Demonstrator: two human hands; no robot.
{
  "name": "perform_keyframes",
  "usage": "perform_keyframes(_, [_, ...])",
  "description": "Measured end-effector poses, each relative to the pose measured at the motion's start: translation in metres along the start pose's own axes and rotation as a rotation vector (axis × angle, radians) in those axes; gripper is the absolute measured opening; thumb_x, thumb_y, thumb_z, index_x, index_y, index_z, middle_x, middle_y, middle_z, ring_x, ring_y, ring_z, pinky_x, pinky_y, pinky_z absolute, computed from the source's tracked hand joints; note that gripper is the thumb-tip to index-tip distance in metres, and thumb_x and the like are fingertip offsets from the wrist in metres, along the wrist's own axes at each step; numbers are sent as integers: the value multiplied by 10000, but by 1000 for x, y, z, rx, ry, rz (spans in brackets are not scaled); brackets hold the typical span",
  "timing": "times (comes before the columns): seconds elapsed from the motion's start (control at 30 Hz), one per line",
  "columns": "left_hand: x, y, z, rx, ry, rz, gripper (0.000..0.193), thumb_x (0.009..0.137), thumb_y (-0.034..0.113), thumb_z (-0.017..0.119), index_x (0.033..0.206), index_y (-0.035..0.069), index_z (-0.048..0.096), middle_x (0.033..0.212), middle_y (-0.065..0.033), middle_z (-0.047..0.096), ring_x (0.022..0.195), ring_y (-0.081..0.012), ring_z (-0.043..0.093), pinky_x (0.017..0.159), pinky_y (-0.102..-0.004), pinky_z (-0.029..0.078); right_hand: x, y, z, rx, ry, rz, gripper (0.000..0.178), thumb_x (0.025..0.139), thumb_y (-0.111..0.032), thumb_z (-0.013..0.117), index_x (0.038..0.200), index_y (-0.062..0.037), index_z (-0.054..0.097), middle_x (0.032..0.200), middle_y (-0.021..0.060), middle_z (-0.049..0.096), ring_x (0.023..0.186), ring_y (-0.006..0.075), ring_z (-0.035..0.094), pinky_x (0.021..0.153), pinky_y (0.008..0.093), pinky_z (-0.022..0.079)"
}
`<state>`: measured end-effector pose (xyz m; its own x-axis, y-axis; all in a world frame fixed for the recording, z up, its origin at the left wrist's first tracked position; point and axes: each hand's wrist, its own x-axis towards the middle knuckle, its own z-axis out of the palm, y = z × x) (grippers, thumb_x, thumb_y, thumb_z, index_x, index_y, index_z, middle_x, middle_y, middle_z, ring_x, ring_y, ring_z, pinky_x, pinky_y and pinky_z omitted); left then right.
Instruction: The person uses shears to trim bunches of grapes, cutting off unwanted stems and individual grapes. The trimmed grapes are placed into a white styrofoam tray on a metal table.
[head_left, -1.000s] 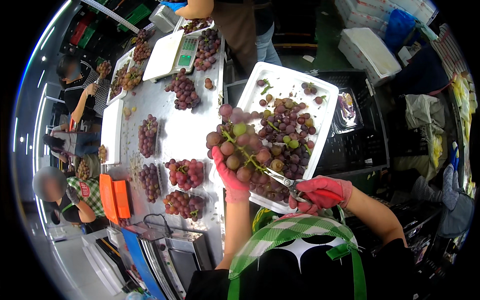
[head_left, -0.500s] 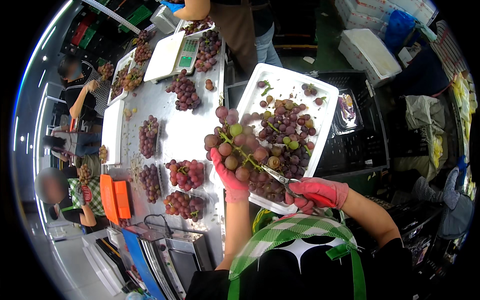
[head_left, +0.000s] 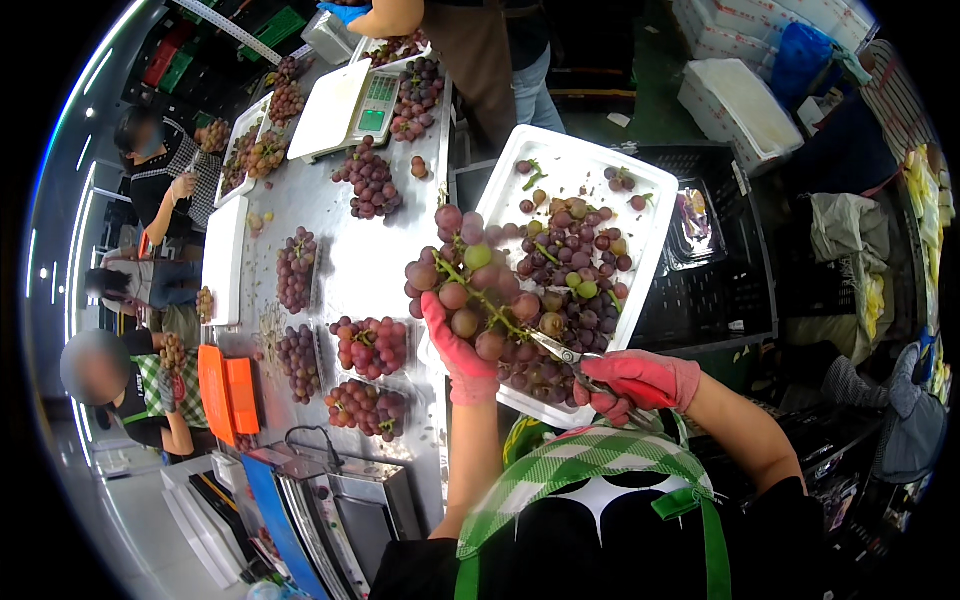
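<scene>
My left hand (head_left: 460,360), in a pinkish-red glove, holds up a bunch of grapes (head_left: 468,280) with a green stem and mostly purple-red berries. In my right hand (head_left: 640,385), gloved alike, is a pair of scissors (head_left: 560,349). Their tips touch or lie very close to the lower end of the bunch's stem; which of the two I cannot tell. Beneath the hands stands a white foam tray (head_left: 640,175) with loose grapes and clusters (head_left: 580,270) in it. The fingers of my left hand are partly hidden behind the bunch.
On the metal table (head_left: 390,265) left of me lie several grape bunches (head_left: 368,345), a scale (head_left: 375,110) and an orange box (head_left: 228,395). A black crate (head_left: 715,310) is right of the tray. Several people work around the table, one holding grapes (head_left: 172,352) at the left.
The bunch in my left hand has shifted slightly, with the scissors still at its stem. At the left, other people's hands and heads have moved a little.
</scene>
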<state>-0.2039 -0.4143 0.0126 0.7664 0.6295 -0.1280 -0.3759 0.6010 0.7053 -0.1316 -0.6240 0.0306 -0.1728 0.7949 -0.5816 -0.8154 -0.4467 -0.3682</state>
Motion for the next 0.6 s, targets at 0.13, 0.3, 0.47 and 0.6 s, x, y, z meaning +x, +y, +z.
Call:
perform_keyframes(0.13, [1,0,-4,8,1,-63,535,924,435,340,1354,120,291,1305,-73,411,1159,-223,434,972,-381,371,1,4,-2,180,-112,-19,373,874,-421,508,883,-55,577,678,-24,478,542,78,467,528,225,438])
perform_keyframes(0.3, [1,1,-3,-24,29,-85,534,921,442,345,1345,121,303,1293,-70,424,1154,-228,439,967,-381,378,8,7,-12,-42,-67,-1,368,844,-430,557,851,-62,575,678,-29,491,534,66,453,517,216,422])
perform_keyframes(0.47, [2,-2,4,4,48,-11,526,920,436,354,1339,120,313,1279,-73,434,1149,-223,445,960,-377,388,11,7,4,-781,332,-242,446,814,-466,559,873,-25,534,667,38,567,550,162,545,534,287,448])
perform_keyframes(0.6, [0,-4,3,75,83,27,497,929,400,356,1328,105,330,1266,-71,443,1137,-205,456,959,-355,385,14,19,12,-1383,745,-362,494,786,-477,563,931,-10,498,730,130,619,648,266,612,593,357,469])
